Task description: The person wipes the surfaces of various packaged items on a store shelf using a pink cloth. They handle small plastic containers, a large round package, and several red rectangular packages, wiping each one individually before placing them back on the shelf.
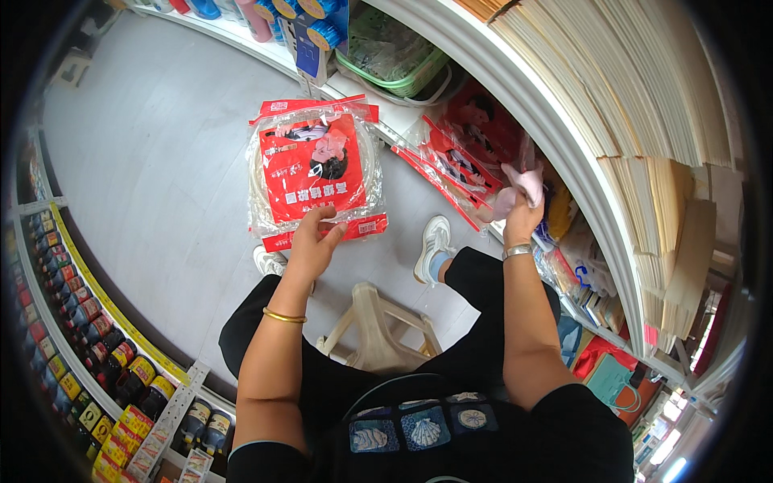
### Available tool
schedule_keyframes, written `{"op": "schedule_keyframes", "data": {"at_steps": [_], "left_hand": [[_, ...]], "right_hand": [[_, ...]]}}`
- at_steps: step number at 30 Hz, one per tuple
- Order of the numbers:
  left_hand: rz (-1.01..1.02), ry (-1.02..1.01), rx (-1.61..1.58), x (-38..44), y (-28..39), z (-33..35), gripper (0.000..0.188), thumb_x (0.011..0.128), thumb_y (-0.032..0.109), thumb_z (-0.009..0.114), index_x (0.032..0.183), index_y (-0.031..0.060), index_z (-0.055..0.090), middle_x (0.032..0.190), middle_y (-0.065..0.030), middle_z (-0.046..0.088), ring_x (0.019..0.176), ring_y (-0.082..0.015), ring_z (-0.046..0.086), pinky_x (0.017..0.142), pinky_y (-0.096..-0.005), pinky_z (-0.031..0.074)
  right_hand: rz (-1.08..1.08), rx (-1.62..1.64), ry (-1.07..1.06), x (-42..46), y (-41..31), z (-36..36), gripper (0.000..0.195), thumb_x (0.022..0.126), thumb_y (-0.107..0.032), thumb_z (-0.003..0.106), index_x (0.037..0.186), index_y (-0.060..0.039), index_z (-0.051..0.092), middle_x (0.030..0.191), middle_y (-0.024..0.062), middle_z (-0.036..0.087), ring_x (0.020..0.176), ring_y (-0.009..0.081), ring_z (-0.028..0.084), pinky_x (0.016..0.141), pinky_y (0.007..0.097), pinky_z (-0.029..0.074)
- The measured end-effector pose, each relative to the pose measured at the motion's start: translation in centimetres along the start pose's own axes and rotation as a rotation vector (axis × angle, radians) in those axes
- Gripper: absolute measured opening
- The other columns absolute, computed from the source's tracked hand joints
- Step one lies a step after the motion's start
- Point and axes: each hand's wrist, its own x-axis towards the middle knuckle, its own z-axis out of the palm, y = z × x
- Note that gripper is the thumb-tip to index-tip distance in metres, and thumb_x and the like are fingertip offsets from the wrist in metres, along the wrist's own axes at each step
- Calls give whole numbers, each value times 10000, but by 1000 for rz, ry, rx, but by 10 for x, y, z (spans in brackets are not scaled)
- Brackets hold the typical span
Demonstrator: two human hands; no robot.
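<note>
A stack of clear plastic packages with red printed cards (311,175) lies in front of me, with pale round items showing through the film. My left hand (319,241) is at its near edge, fingers curled and thumb apart; whether it grips the film is hidden. A gold bangle circles that wrist. My right hand (524,220), below a silver bracelet, is closed around a pink cloth (524,184) by the lower shelf. Just beside the cloth, more red plastic packages (456,163) lean over the shelf's edge.
A green plastic basket (416,75) stands on the lower shelf. Stacks of paper goods (604,78) fill the upper shelf on the right. Bottles (90,308) line the left shelf. A beige plastic stool (377,332) is between my legs, above the grey floor (163,121).
</note>
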Motion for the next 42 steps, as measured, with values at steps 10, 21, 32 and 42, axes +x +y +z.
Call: {"op": "schedule_keyframes", "data": {"at_steps": [10,21,32,42], "left_hand": [[-159,-187,-441,-30,44,-2,435,939,298,630,1257,12,554,1195,-96,622,1056,-176,597,902,-311,461],[-135,-87,-416,-89,76,-28,315,899,9,584,1210,-37,567,1026,-77,671,907,-161,639,767,-280,508],[175,-152,-53,-207,181,-93,287,878,-20,592,1165,-3,603,1099,-97,665,929,-168,643,774,-307,536],[687,95,719,-265,244,-79,176,746,98,702,894,7,671,854,-170,683,777,-333,659,706,-359,525]], "right_hand": [[-545,-394,-392,-87,-91,-5,319,746,-5,630,1055,27,559,1002,206,567,948,393,574,849,421,473],[-770,-230,-1001,-232,-145,-21,329,701,-48,641,1027,-48,606,1048,117,591,931,321,558,810,400,471],[23,618,-963,-197,-225,-83,581,967,-409,545,1340,28,452,1305,126,538,1197,227,522,1001,368,414],[-1419,-143,-878,-208,-392,-43,523,778,-177,640,1267,-15,546,1314,190,538,1199,324,525,1031,443,369]]}}
